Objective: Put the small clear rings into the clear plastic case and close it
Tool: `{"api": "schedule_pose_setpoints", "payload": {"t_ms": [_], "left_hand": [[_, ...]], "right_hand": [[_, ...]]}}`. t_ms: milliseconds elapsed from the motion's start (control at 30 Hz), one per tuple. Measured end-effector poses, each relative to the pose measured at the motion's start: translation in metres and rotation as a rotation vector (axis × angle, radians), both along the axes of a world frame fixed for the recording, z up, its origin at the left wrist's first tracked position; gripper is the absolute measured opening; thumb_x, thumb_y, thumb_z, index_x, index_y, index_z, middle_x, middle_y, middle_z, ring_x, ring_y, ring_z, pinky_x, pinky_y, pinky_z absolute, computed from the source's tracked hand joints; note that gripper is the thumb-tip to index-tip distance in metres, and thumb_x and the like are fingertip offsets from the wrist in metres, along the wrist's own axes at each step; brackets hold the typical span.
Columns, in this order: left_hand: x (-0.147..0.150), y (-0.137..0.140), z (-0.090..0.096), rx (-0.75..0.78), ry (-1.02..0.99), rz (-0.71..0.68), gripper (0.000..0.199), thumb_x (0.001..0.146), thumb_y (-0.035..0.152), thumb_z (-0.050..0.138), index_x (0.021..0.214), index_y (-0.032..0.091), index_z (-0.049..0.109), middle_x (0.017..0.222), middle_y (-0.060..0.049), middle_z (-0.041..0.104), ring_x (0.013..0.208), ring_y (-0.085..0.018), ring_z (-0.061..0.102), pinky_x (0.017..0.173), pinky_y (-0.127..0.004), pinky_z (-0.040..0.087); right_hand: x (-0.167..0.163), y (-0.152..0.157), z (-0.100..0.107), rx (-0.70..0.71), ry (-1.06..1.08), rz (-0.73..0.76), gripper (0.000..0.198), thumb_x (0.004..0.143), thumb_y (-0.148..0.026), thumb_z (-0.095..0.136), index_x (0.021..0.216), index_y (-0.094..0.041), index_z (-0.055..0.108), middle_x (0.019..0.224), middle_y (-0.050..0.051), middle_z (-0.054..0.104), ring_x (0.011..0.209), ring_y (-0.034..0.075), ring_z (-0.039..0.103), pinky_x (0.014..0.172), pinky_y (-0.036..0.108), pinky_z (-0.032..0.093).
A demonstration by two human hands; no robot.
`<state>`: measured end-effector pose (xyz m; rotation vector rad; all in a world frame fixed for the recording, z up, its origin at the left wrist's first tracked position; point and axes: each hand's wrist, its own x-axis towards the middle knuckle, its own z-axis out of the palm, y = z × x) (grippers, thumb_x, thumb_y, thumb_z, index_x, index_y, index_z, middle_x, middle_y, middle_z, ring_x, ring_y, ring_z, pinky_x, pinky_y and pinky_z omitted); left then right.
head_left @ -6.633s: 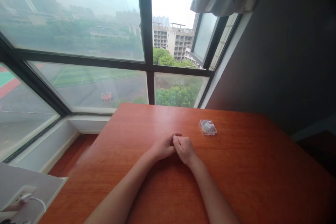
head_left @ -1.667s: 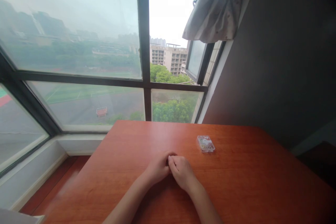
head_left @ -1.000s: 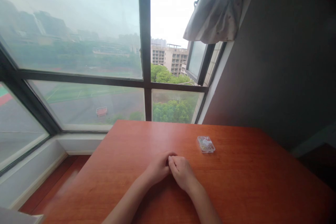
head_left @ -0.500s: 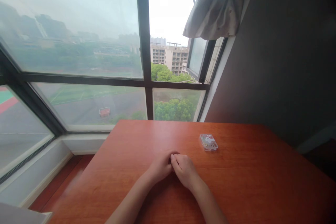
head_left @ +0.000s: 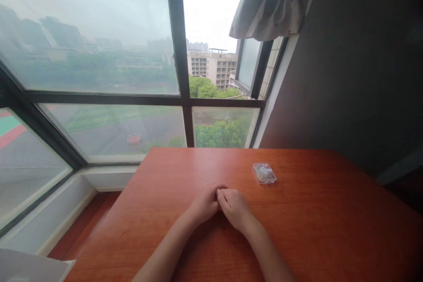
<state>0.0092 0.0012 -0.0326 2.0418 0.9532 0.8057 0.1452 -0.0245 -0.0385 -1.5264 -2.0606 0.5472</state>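
Observation:
My left hand and my right hand are closed together over the wooden table, fingertips meeting. The right fingers lie curled against the left ones, and no object shows between them. The inner sides of both palms are hidden. Beyond the right hand, a bit farther right, sits a small clear plastic box. Small pieces, some pale and some yellowish, show through it, too small to name. Neither hand touches the box.
Behind the table's far edge stands a large dark-framed window, with one sash swung outward. A pale curtain hangs at upper right beside a dark grey wall. A white object's corner shows at lower left.
The view has shifted slightly, so the table and box sit a little higher in the picture. Both hands stay together in nearly the same pose.

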Motion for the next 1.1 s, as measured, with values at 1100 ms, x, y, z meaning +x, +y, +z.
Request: {"api": "schedule_pose_setpoints", "payload": {"t_ms": [1100], "left_hand": [[-0.0002, 0.0007, -0.0009, 0.006, -0.008, -0.008, 0.039, 0.065, 0.003, 0.048, 0.096, 0.016, 0.068, 0.093, -0.005, 0.071, 0.084, -0.017, 0.063, 0.079, -0.027, 0.047]], "right_hand": [[-0.0002, -0.0005, 0.0022, 0.001, -0.023, -0.003, 0.043, 0.097, -0.028, 0.031, 0.069, -0.018, 0.062, 0.069, 0.004, 0.066, 0.06, 0.013, 0.052, 0.057, 0.026, 0.024]]}}
